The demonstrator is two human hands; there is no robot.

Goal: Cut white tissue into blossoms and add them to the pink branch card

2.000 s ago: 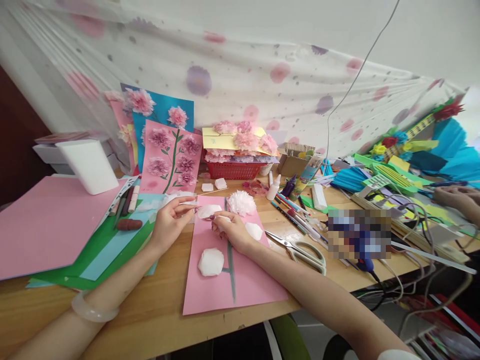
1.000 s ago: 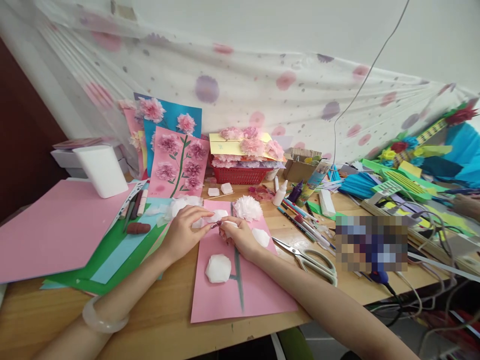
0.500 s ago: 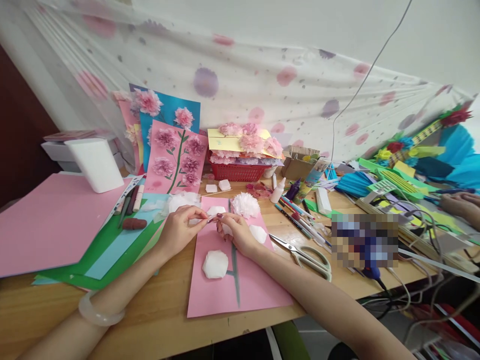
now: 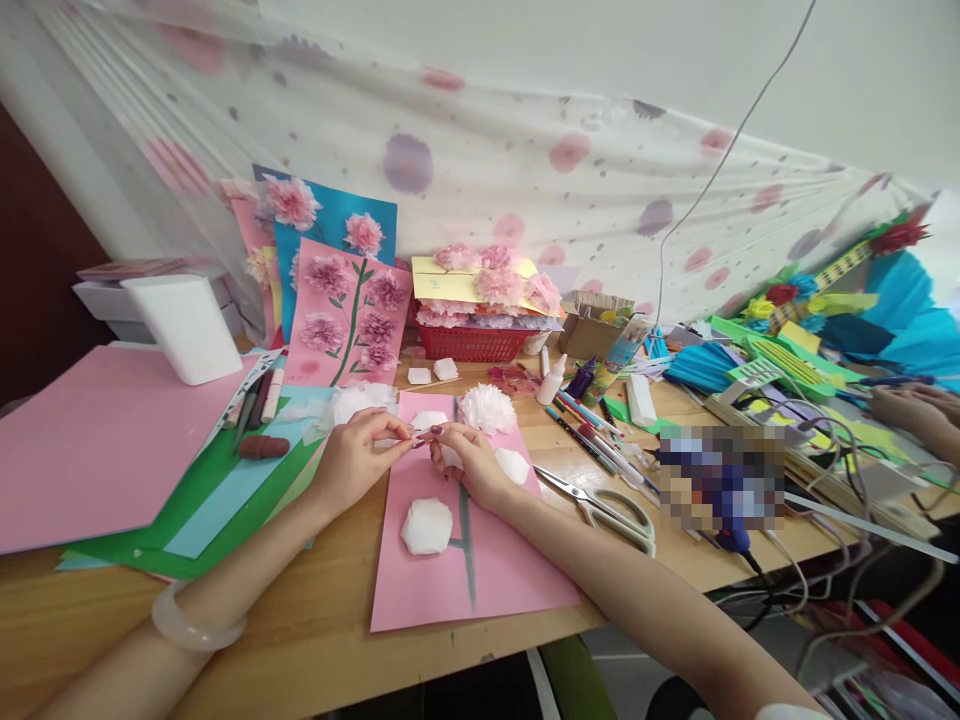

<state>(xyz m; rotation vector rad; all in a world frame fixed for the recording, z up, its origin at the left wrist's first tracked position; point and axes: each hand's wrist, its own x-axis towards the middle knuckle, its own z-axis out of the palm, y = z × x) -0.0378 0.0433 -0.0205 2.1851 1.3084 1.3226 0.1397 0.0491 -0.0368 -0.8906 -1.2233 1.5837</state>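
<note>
My left hand [image 4: 358, 455] and my right hand [image 4: 471, 462] meet over the pink sheet [image 4: 517, 575], fingertips pinched close together. Whatever lies between the fingers is too small to make out. On the sheet, a grey-green painted stem [image 4: 466, 560] runs lengthwise. White paper rounds lie beside the stem: one at the lower left [image 4: 427, 526], one near my right wrist [image 4: 511, 466], another [image 4: 430, 421] behind my fingertips. A fluffy white paper flower [image 4: 487, 409] sits at the sheet's top right. White tissue paper [image 4: 364, 400] rests just beyond my left hand.
Scissors [image 4: 604, 505] lie right of the sheet, with pens [image 4: 589, 450] and a glue bottle [image 4: 553, 380] behind them. A red basket [image 4: 472, 345] of paper flowers stands at the back. Cables [image 4: 847, 440] and another person's hand [image 4: 911, 410] are at right.
Both hands keep their pinch over the sheet, with only slight finger movement. The whole view has shifted a little, so things appear slightly further left.
</note>
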